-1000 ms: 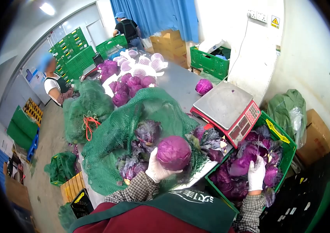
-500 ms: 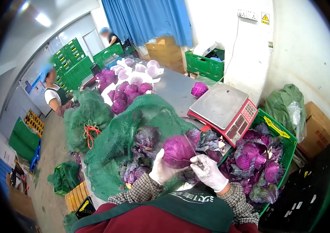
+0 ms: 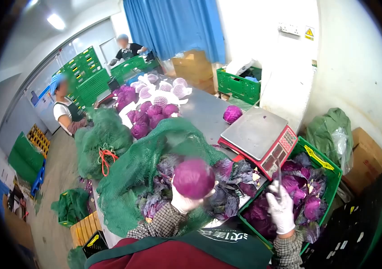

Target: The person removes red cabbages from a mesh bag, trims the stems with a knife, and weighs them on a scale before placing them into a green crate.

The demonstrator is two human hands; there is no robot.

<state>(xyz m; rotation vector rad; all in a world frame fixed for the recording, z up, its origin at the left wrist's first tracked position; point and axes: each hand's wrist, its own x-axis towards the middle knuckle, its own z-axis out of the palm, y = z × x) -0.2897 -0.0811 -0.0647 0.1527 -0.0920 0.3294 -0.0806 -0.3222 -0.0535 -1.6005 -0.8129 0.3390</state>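
A smooth purple cabbage rests in my gloved left hand, whose fingers curl around its underside, above a green mesh bag. My gloved right hand grips a knife, blade pointing up, over a green crate of purple leaves. Loose dark outer leaves lie on the table between my hands. Beyond the crate's left edge stands a red scale with a bare metal plate, and one cabbage sits behind it.
Several trimmed cabbages and net-wrapped ones lie farther up the metal table. A tied mesh bag is at the left edge. One person stands at left, another at the back. Cartons stand at right.
My right hand has moved away from the cabbage, right to above the crate, and the knife now shows clearly. My left hand has shifted slightly left with the cabbage. The back person is more upright.
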